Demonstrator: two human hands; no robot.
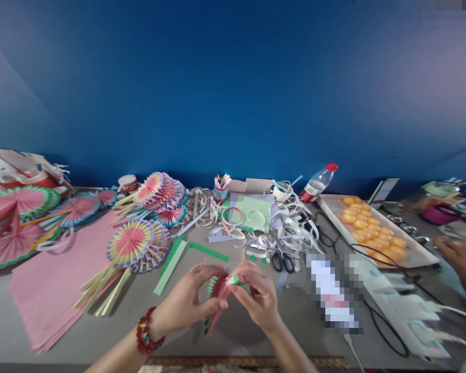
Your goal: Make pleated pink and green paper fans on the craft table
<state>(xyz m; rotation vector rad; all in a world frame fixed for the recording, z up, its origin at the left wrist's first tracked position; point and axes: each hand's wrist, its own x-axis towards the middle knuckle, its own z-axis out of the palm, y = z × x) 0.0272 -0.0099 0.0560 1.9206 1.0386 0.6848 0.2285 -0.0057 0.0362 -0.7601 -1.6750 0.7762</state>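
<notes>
Between my two hands is a pleated paper fan (217, 305), pink with a green edge, partly hidden by my fingers. My left hand (196, 298), with a red bead bracelet (147, 331) at the wrist, grips the fan's left side between thumb and fingers. My right hand (256, 292) pinches the fan's upper right part, where a bit of green and white shows. Just beyond my hands lie a green paper strip (209, 252) and a pale green strip (170, 267). Black-handled scissors (282, 261) rest to the right of them.
Finished paper fans (133, 243) and pink sheets (61, 290) cover the left. White paper scraps (295, 228) spread across the middle. On the right are a bottle (319, 182), a tray (419, 259) of orange balls, a blurred phone-like screen (329, 290), a power strip (407, 311) and another person's hand (458, 259).
</notes>
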